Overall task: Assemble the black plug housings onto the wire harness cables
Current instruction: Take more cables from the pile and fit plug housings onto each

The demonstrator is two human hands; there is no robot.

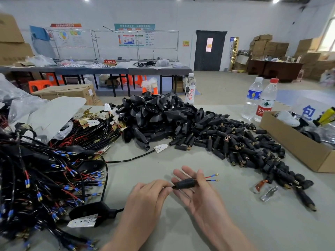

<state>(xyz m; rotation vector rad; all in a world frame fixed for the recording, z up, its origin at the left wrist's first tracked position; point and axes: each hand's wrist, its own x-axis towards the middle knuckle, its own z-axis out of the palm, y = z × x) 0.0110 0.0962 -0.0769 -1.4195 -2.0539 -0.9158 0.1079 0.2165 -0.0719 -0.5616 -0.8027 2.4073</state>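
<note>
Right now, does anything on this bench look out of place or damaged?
Nothing damaged. Left hand pinches the cable, right hand holds its plug housing. Only a small clear plastic piece lies loose on the table, beside the plug pile.

Two clear water bottles (pixel 252 98) are stood on the grey table (pixel 257 225) at the right, just beside an open cardboard box (pixel 297 144). A third bottle (pixel 190 91), marked in red characters, is set at the far edge. Orange stools (pixel 39 85) are seen near a long bench (pixel 90 70).

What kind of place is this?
Probably a small factory assembly workshop: heaps of black plug housings and wire harness cables cover the table, with stacked cardboard boxes along the walls.
</note>
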